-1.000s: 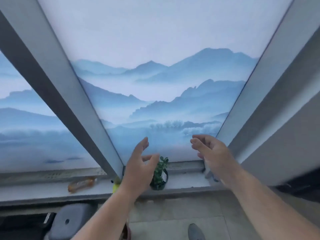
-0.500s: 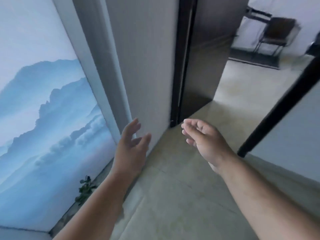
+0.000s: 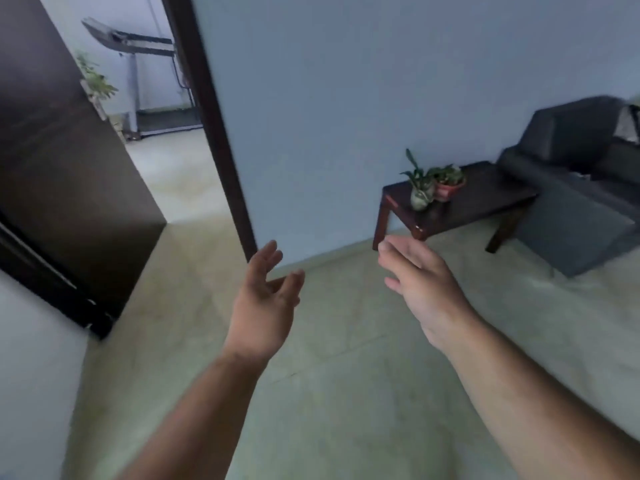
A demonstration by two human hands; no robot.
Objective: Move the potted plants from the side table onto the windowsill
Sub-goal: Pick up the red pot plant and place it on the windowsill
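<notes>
A dark wooden side table (image 3: 485, 199) stands against the blue-grey wall at the right. Two potted plants sit near its left end: one in a pale grey-green pot (image 3: 419, 198) and one in a red pot (image 3: 449, 189), side by side. My left hand (image 3: 264, 306) and my right hand (image 3: 420, 285) are raised over the floor in the middle of the view, fingers relaxed and spread, holding nothing. Both hands are well short of the table. The windowsill is out of view.
A dark grey sofa (image 3: 575, 168) stands right of the table. A dark open door (image 3: 65, 168) and door frame (image 3: 211, 133) fill the left; through the doorway I see a treadmill (image 3: 142, 77) and a leafy plant (image 3: 95, 81). Pale floor tiles (image 3: 346, 393) lie between me and the table.
The view has swung right, from the window and the sill with its small plant, past the door, to the room with the side table. Both hands stay raised and hold nothing.
</notes>
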